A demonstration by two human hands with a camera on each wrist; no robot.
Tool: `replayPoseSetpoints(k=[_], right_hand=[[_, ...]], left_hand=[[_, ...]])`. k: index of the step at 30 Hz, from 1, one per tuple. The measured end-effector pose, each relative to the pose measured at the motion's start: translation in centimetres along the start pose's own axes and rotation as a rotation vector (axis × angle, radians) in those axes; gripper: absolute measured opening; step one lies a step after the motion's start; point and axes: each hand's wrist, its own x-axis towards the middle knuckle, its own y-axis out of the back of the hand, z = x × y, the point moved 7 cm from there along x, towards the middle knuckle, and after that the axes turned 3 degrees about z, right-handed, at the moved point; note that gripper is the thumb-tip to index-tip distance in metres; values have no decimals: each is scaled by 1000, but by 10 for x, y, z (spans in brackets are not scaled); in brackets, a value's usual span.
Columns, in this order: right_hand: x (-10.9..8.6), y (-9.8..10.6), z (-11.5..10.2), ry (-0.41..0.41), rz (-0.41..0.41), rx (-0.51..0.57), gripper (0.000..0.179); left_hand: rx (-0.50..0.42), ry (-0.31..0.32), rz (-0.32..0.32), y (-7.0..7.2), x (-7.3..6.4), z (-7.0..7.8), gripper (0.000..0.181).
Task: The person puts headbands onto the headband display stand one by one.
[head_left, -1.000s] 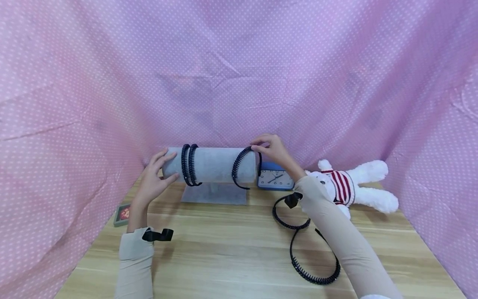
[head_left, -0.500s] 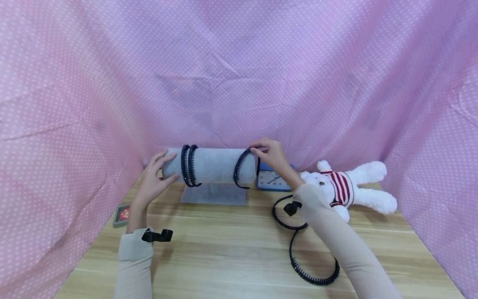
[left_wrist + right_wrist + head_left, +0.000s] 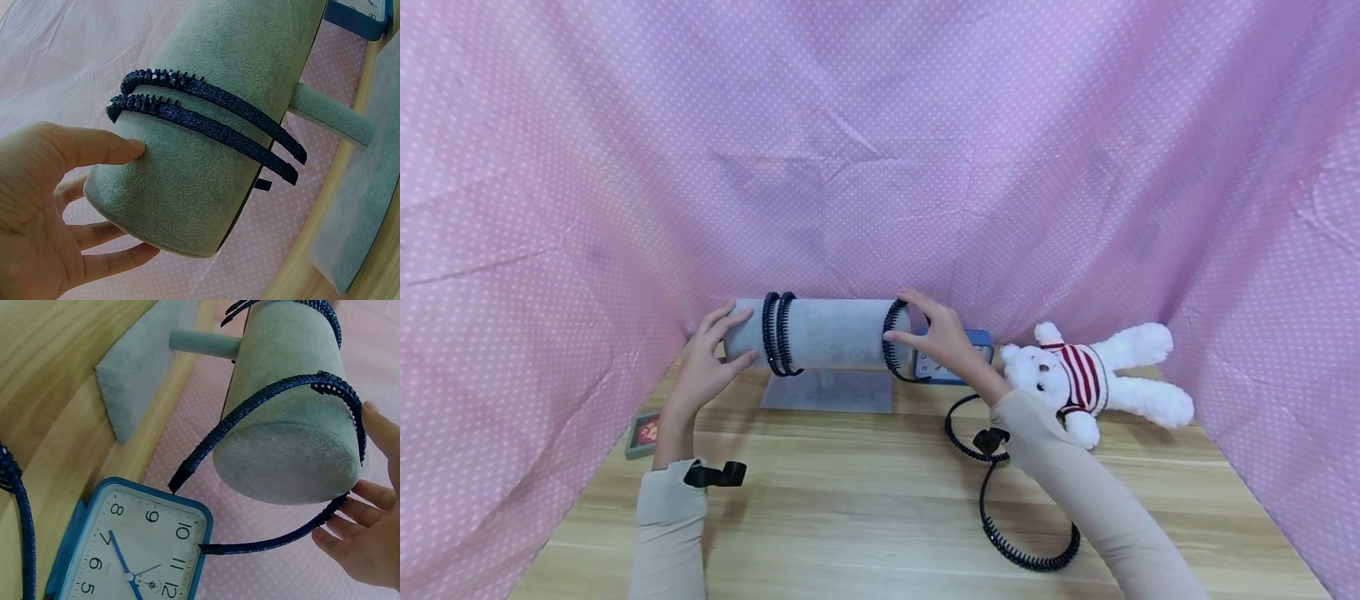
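A grey, plush-covered headband stand has a horizontal cylinder on a flat base. My left hand grips the cylinder's left end, the thumb pressing near two dark headbands that sit side by side around it. At the other end, my right hand holds another dark, toothed headband between thumb and fingers. This headband goes over the cylinder's right end, tilted, its two tips spread apart past the end face in the right wrist view.
Two more headbands lie on the wooden table, one behind the other. A blue clock stands just right of the stand. Farther right lies a white plush bear; a small framed picture is at left.
My right hand has moved slightly down and left, its thumb now against the front of the headband. The headband has turned, its lower tip swinging right. My left hand stays put.
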Motion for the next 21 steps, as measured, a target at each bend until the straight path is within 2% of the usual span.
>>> replayPoseSetpoints(k=[5,12,21], right_hand=[[-4,-1,1,12,-24,-10,85],[-6,-6,2,3,-120,-18,102],[2,-11,9,-30,-178,14,105]], left_hand=[[-1,-6,2,0,0,0,62],[2,0,3,1,1,0,62],[1,-3,3,2,0,2,62]])
